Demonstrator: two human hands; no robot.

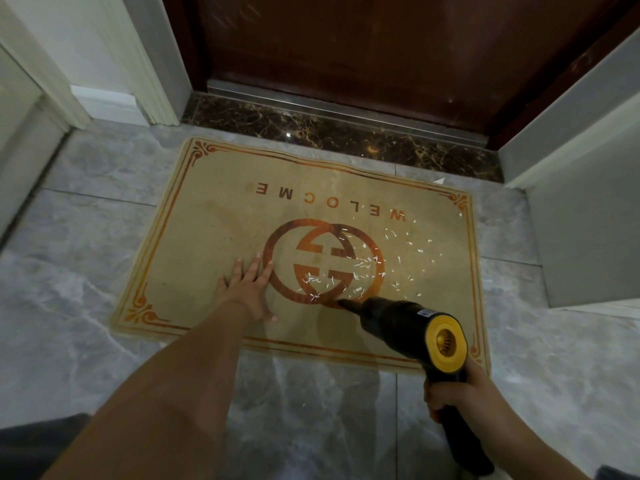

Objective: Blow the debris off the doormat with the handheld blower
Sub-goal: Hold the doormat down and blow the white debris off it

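Two hands: left hand [248, 287] flat, pressing doormat [214, 237]; right hand [453, 393] grip wrapped round blower [412, 323] handle.

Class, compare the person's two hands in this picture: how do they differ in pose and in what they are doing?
The left hand lies flat with fingers spread, pressing on the doormat; the right hand is curled round the handle of the blower. The left hand rests on the mat left of the white debris; the right is above the grey floor, off the mat's near edge. Both are bare.
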